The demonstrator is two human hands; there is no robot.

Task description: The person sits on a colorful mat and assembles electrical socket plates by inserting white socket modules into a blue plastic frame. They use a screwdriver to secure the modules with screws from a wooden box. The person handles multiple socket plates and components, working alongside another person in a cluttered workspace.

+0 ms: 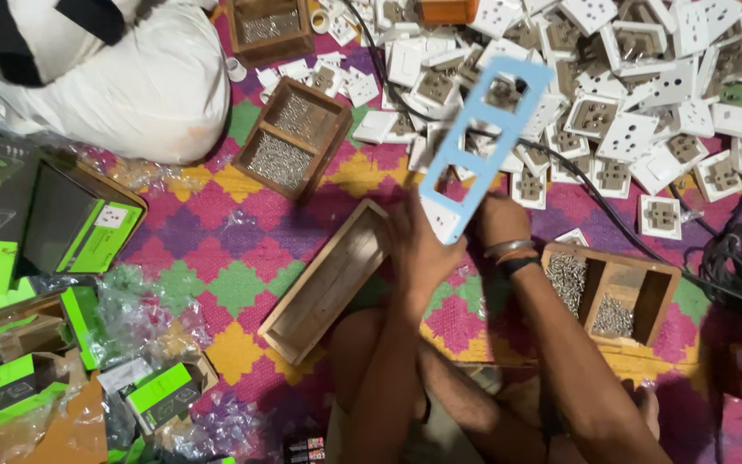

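At the centre of the pink, yellow and green patterned floor mat (242, 249), both hands meet at the lower end of a long light-blue plastic frame plate with square cut-outs (483, 129), which tilts upward and to the right above the mat. The left hand (422, 249) closes its fingers around the plate's lower end; the right hand (498, 219), with bands on its wrist, grips the same end just beside it. A shallow empty wooden tray (324, 283) lies left of the hands. A partitioned wooden box of small metal screws (611, 292) sits right of the right forearm. A heap of white square socket modules (629, 103) lies beyond the plate.
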